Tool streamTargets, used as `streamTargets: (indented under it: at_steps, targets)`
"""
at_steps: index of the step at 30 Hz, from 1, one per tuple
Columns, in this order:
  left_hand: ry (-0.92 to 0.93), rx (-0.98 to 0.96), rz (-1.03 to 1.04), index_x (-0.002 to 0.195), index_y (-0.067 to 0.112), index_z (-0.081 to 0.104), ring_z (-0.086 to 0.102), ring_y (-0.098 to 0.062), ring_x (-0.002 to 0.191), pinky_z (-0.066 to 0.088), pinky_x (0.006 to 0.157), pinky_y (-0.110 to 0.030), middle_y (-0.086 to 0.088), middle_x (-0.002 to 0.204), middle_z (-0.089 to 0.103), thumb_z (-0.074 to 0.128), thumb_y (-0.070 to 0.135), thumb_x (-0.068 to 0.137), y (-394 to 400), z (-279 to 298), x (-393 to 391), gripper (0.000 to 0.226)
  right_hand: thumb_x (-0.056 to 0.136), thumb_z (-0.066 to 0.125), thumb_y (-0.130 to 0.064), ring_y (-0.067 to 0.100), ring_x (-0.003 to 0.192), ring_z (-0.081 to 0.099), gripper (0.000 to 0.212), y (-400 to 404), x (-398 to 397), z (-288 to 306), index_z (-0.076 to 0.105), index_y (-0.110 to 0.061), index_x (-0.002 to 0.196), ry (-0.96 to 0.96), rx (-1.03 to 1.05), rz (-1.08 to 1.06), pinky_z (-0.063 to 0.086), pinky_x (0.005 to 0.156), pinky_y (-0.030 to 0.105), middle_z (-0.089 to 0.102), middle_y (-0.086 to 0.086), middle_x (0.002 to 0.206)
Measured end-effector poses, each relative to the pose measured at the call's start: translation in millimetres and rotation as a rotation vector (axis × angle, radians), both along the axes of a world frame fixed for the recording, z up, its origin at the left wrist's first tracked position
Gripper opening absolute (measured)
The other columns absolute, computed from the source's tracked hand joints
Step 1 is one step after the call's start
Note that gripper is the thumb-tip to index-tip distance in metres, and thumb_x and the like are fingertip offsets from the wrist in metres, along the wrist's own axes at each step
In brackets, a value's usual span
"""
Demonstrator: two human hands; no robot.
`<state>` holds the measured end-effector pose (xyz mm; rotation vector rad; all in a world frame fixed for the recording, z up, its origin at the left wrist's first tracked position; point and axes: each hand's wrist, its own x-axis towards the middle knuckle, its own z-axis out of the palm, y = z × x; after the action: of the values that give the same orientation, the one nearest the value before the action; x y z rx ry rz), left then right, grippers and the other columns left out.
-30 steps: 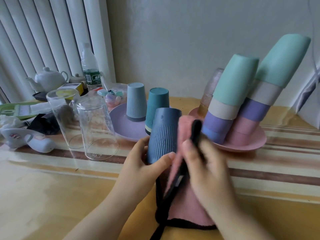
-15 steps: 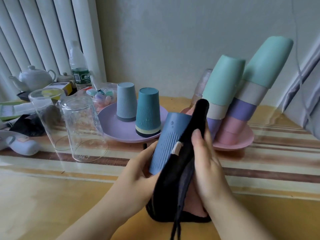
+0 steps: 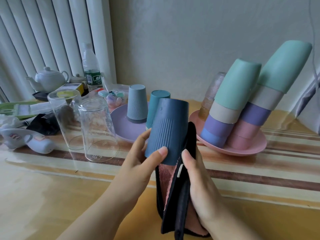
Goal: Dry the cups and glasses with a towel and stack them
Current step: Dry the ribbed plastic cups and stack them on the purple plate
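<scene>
My left hand (image 3: pixel 138 161) grips a dark blue ribbed cup (image 3: pixel 167 129), held upside down above the table. Against the cup's right side my right hand (image 3: pixel 197 184) holds a pink towel with black edging (image 3: pixel 176 201); the towel hangs down below both hands. Behind the cup, a grey-blue cup (image 3: pixel 137 103) and a teal cup (image 3: pixel 156 104) stand upside down on a purple plate (image 3: pixel 121 125). Two leaning stacks of pastel cups (image 3: pixel 233 104) (image 3: pixel 270 90) rest on a pink plate (image 3: pixel 245 149). Two clear glasses (image 3: pixel 97 129) (image 3: pixel 64 108) stand upside down at the left.
A textured amber glass (image 3: pixel 210 99) stands behind the pink plate. At the back left are a white teapot (image 3: pixel 49 78), a water bottle (image 3: pixel 90 70), a box of small items (image 3: pixel 112 97) and clutter along the left edge. The striped table (image 3: pixel 52 187) lies in front.
The cup has been turned more upright and lifted slightly. The towel slid down from its top to its right side and base, showing pink again. The view shifted right.
</scene>
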<state>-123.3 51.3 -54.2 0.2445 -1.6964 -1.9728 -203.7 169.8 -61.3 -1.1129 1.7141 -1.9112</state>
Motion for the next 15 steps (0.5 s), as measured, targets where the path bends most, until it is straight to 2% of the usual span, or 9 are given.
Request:
streamTargets:
  at_steps: [2, 4, 6, 8, 10, 13, 15]
  targets:
    - [-0.023, -0.024, -0.002, 0.127, 0.038, 0.056, 0.058, -0.002, 0.117, 0.047, 0.099, -0.023, 0.009, 0.127, 0.063, 0.068, 0.047, 0.068, 2.7, 0.5, 0.9, 0.061, 0.084, 0.044, -0.054, -0.013, 0.136, 0.023, 0.071, -0.5, 1.2, 0.4, 0.016, -0.039, 0.147, 0.060, 0.000, -0.031, 0.022, 0.108, 0.007, 0.029, -0.033, 0.147]
    - [-0.026, -0.064, 0.014, 0.127, 0.034, 0.055, 0.059, -0.001, 0.114, 0.050, 0.093, -0.020, 0.012, 0.121, 0.065, 0.065, 0.054, 0.065, 4.7, 2.2, 1.7, 0.066, 0.088, 0.041, -0.058, -0.014, 0.136, 0.021, 0.062, -1.9, 5.0, 1.1, 0.014, -0.053, 0.143, 0.154, 0.026, -0.062, 0.022, 0.105, 0.004, 0.025, -0.040, 0.145]
    - [-0.007, -0.085, 0.121, 0.123, 0.034, 0.052, 0.065, -0.001, 0.102, 0.051, 0.078, -0.014, 0.015, 0.107, 0.069, 0.072, 0.053, 0.062, 4.5, 4.1, 1.9, 0.067, 0.089, 0.035, -0.063, -0.009, 0.138, 0.021, 0.054, -2.6, 8.0, -2.8, 0.012, -0.063, 0.137, 0.283, 0.073, -0.106, 0.023, 0.112, 0.017, 0.025, -0.040, 0.144]
    - [0.013, -0.044, 0.217, 0.118, 0.038, 0.050, 0.068, -0.003, 0.092, 0.052, 0.072, -0.014, 0.012, 0.099, 0.071, 0.080, 0.048, 0.069, 3.6, 4.8, 2.1, 0.059, 0.089, 0.031, -0.062, -0.003, 0.138, 0.027, 0.052, -2.8, 9.6, -5.6, 0.014, -0.061, 0.139, 0.337, 0.108, -0.133, 0.027, 0.114, 0.033, 0.031, -0.035, 0.144]
    - [0.024, -0.073, 0.200, 0.118, 0.035, 0.052, 0.069, -0.005, 0.091, 0.053, 0.071, -0.015, 0.008, 0.098, 0.073, 0.071, 0.045, 0.079, 5.1, 6.3, 2.1, 0.044, 0.089, 0.032, -0.060, -0.002, 0.135, 0.033, 0.053, -3.0, 10.4, -5.6, 0.016, -0.059, 0.139, 0.323, 0.109, -0.139, 0.030, 0.113, 0.034, 0.035, -0.031, 0.143]
    - [-0.010, -0.177, 0.045, 0.123, 0.031, 0.055, 0.067, -0.003, 0.102, 0.051, 0.077, -0.013, 0.013, 0.108, 0.072, 0.058, 0.039, 0.090, 10.9, 5.1, 0.8, 0.035, 0.090, 0.035, -0.052, -0.011, 0.126, 0.039, 0.045, 0.6, 7.3, 4.0, 0.026, -0.055, 0.134, 0.140, 0.004, -0.158, 0.029, 0.104, 0.009, 0.044, -0.032, 0.136]
    - [-0.041, -0.194, -0.073, 0.125, 0.033, 0.055, 0.065, -0.002, 0.106, 0.050, 0.080, -0.013, 0.014, 0.113, 0.070, 0.055, 0.035, 0.085, 14.3, 3.6, 0.7, 0.040, 0.089, 0.037, -0.047, -0.013, 0.115, 0.047, 0.043, 6.1, -2.4, 9.3, 0.037, -0.047, 0.132, 0.030, -0.069, -0.185, 0.032, 0.098, 0.005, 0.056, -0.031, 0.122]
